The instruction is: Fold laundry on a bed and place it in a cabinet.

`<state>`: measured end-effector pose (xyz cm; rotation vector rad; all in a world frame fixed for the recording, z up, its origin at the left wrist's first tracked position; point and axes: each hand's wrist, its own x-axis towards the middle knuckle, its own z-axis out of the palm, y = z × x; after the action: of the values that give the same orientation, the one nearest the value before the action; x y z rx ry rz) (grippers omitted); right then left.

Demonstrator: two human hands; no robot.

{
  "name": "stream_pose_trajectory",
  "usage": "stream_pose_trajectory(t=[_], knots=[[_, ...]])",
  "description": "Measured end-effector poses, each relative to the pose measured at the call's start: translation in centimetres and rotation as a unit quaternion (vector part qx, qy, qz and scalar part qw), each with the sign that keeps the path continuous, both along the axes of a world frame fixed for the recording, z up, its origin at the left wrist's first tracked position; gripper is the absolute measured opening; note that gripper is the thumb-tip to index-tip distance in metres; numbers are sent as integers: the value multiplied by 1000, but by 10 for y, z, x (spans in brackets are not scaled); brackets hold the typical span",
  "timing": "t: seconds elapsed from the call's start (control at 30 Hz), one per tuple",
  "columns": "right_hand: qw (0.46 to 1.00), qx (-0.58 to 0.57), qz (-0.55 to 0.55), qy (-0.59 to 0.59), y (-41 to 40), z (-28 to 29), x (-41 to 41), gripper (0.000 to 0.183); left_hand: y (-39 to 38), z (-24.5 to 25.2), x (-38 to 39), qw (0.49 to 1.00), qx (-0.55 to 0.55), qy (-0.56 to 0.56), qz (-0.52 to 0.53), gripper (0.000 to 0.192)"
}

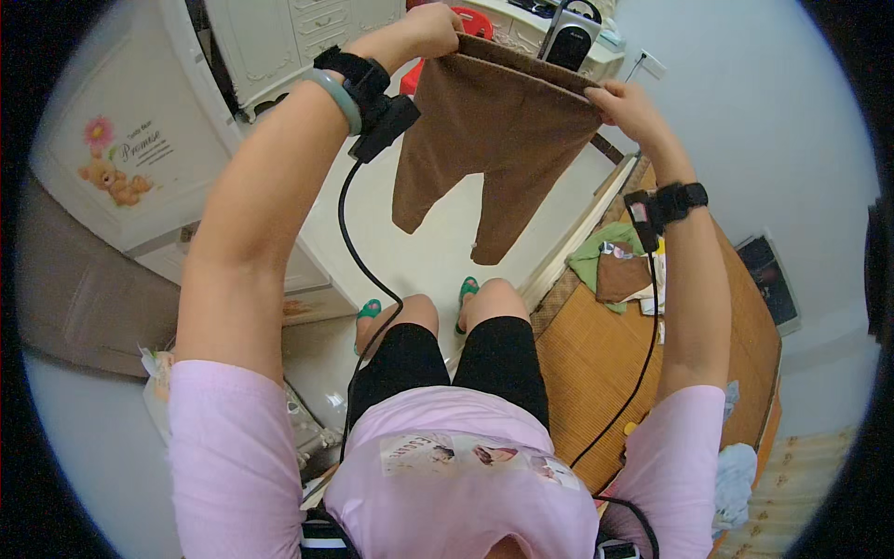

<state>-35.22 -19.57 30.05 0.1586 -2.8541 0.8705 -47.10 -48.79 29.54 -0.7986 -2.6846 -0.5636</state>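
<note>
A pair of small brown trousers (489, 126) hangs in the air in front of me, stretched wide by its waistband. My left hand (434, 31) grips the waistband's left end. At the other end, the fingers of my right hand (620, 105) pinch the waistband's corner. Both legs of the trousers dangle freely above the pale floor, the right one reaching lower. Each of my wrists bears a black strap with a small device and a cable.
On the bed's woven mat (594, 370) at the right lies a pile of folded clothes (621, 269), green, brown and white. Light-blue cloth (733, 485) lies further back. A red plastic stool (475, 22) and white cabinets (314, 35) stand ahead. A white panel (133, 133) with a teddy-bear print is at left.
</note>
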Motion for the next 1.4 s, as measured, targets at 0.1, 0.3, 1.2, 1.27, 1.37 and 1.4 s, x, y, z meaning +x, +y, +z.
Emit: stream_pose_trajectory(t=[0.1, 0.3, 1.2, 1.27, 1.37, 1.4], knots=[[992, -72, 103, 15, -9, -8, 31, 38, -9, -17, -8, 999, 36, -17, -28, 24], [996, 16, 84, -7, 15, -30, 38, 28, 16, 5, 15, 999, 32, -37, 22, 24], [795, 107, -307, 513, 275, 106, 283, 26, 372, 122, 149, 787, 338, -184, -482, 23], [765, 194, -348, 506, 256, 99, 321, 21, 360, 116, 184, 757, 356, -193, -512, 23], [782, 253, -347, 451, 205, 28, 320, 13, 347, 52, 141, 770, 368, -208, -478, 29], [821, 250, -222, 462, 182, 5, 319, 10, 342, 26, 146, 784, 295, -176, -517, 33]])
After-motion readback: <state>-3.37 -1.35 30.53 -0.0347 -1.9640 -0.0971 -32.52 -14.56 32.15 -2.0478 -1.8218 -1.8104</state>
